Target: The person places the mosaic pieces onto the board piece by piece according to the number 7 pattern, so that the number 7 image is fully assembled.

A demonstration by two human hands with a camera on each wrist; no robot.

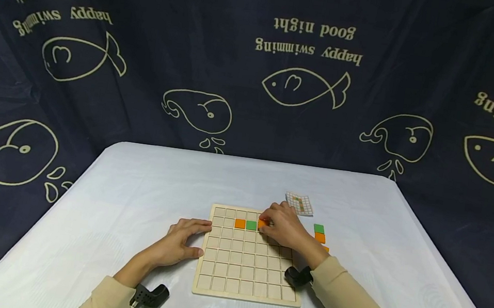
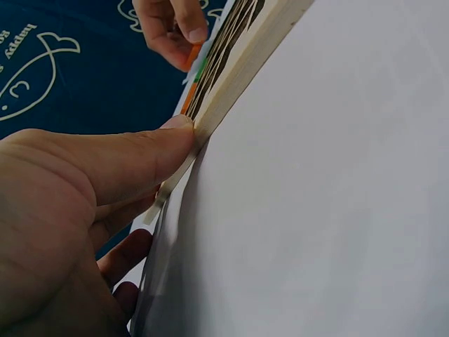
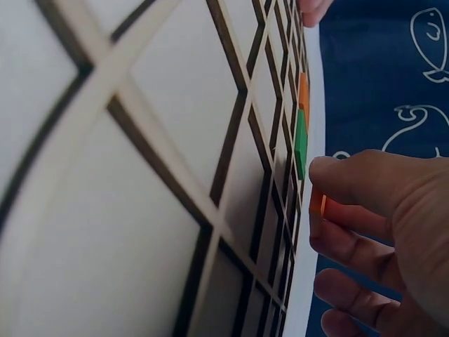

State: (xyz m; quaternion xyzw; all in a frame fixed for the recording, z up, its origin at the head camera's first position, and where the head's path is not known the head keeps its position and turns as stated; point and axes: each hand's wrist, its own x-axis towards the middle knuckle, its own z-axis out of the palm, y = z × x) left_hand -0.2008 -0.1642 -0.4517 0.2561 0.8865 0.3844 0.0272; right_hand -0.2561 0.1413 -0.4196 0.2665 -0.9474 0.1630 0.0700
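Note:
A square wooden grid board lies on the table. In its second row from the far edge sit an orange tile and, right beside it, a green tile. My right hand pinches another orange tile between thumb and fingers, at the cell just right of the green one. My left hand rests against the board's left edge, fingertips and thumb touching the rim; the left wrist view shows the thumb along that edge with fingers extended.
Beyond the right hand lies a small pattern card printed with a coloured grid. To the right of the board are a loose green tile and orange tile, with another orange piece partly behind the right forearm. A white cloth covers the table.

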